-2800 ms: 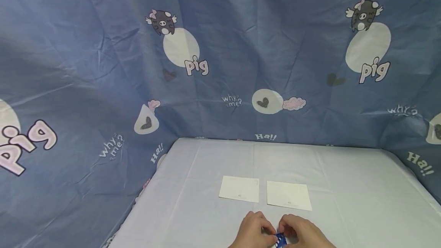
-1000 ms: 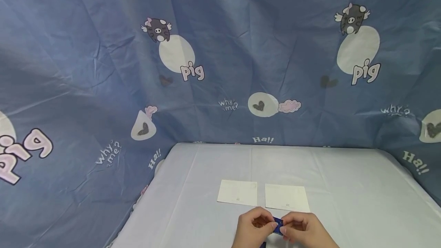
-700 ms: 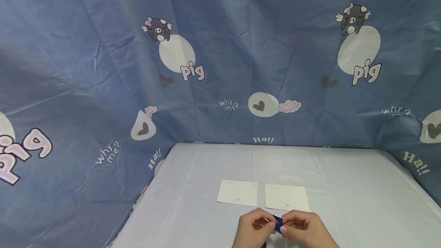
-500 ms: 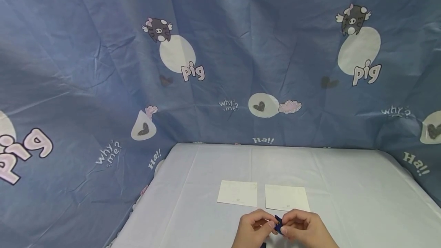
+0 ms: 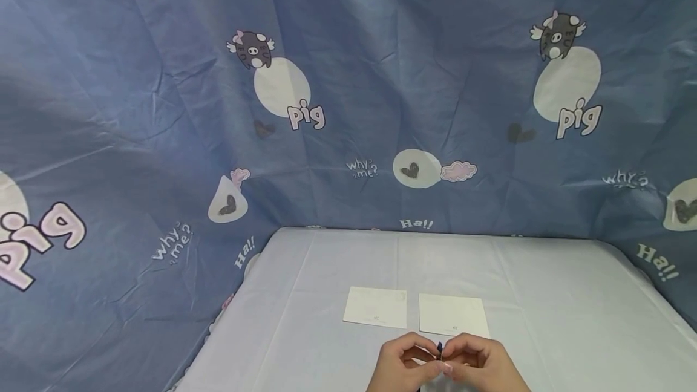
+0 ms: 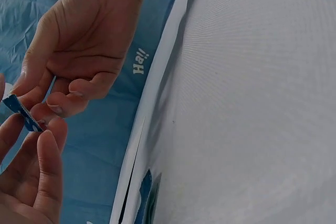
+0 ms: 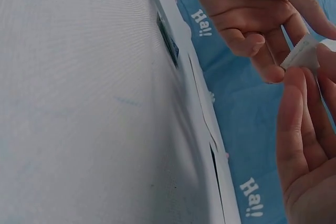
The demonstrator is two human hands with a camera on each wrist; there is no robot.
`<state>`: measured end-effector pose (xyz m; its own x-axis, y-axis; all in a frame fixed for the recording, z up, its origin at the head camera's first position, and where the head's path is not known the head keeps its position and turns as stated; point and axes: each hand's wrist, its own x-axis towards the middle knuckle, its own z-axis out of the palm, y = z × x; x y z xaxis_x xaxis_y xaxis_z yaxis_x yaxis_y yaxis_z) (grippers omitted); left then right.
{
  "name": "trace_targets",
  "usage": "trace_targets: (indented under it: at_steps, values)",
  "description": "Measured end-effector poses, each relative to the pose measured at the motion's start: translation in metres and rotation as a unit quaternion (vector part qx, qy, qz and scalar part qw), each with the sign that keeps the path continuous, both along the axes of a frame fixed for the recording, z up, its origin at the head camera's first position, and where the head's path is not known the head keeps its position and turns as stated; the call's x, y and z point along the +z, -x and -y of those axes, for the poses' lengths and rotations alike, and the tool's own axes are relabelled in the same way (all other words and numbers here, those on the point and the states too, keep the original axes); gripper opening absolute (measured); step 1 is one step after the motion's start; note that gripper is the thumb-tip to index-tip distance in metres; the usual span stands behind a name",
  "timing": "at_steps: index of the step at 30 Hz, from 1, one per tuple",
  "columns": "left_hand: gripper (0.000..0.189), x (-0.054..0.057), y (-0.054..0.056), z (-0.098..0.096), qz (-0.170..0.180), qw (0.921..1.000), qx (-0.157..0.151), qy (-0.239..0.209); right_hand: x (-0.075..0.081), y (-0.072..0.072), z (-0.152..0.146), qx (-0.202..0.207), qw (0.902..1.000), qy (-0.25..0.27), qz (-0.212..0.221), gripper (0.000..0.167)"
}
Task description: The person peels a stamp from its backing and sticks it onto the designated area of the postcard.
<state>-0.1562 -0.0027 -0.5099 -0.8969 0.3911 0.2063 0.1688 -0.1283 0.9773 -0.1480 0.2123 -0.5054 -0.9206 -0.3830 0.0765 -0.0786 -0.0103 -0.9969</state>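
Note:
A small flat packet [image 5: 440, 351], blue with white marks on one side, is between my two hands at the front of the table. My left hand [image 5: 403, 365] pinches it from the left, thumb and fingertips at its edge. From the right, my right hand [image 5: 481, 363] pinches it too, and the two thumbs meet close together. The head view has the packet nearly edge-on. Blue shows on the packet [image 6: 22, 113] in the left wrist view. In the right wrist view the packet [image 7: 303, 53] shows a white face and a serrated edge.
Two cream cards lie side by side beyond the hands, a left card [image 5: 376, 307] and a right card [image 5: 453, 314]. Another blue piece [image 6: 143, 198] is near the edge of the white-covered table [image 5: 305, 331]. A blue printed curtain [image 5: 348, 77] hangs behind.
Both hands have risen slightly from the table's front with the packet. It has turned from showing its blue face to nearly edge-on, and the thumbs have come together.

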Motion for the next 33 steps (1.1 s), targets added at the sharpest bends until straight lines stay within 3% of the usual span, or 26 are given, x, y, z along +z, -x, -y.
trace_targets:
  at_steps: [6,14,24,33]
  values:
    - [0.017,-0.003,-0.002,-0.001,0.002,0.9998,0.016,0.015,-0.003,-0.003,0.004,-0.011,0.9992,-0.023,-0.032,0.016]
    - [0.018,-0.006,-0.001,0.0,-0.001,0.9995,0.021,0.022,-0.004,-0.005,0.011,-0.052,0.9972,-0.048,-0.024,0.013]
    - [0.015,-0.007,0.002,0.0,-0.003,0.9995,0.021,0.021,-0.006,-0.003,0.01,-0.042,0.9971,-0.049,-0.04,0.009]
    - [0.013,-0.007,0.004,0.002,-0.034,0.9993,0.014,0.011,-0.002,-0.003,0.01,-0.051,0.9963,-0.054,-0.045,0.006]
